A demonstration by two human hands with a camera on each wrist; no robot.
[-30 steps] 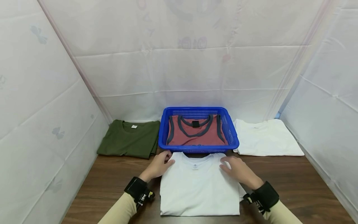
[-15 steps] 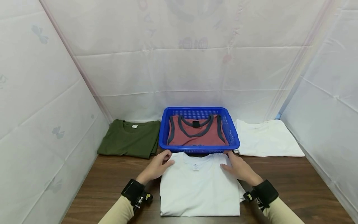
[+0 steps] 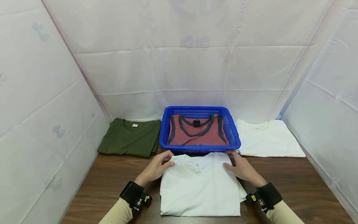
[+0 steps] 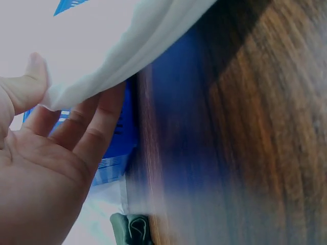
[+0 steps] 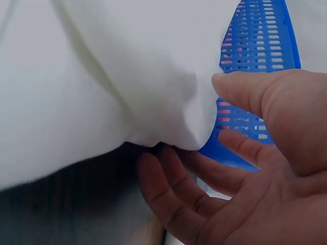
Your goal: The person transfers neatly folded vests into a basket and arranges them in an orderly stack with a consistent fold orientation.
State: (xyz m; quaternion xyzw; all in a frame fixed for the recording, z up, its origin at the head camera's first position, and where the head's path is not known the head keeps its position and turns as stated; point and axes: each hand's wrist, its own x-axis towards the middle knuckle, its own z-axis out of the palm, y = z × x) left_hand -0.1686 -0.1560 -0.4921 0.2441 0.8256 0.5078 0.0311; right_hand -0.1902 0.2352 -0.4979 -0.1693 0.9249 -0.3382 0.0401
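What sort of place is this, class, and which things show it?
Probably a staged clothes-folding station: a brown wooden table walled in by white sheets, with folded shirts beside a blue plastic basket.

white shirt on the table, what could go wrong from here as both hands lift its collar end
The left hand and right hand pinch only the corners of the white shirt, so the fold may sag open. The blue basket sits right against that edge and could get nudged.
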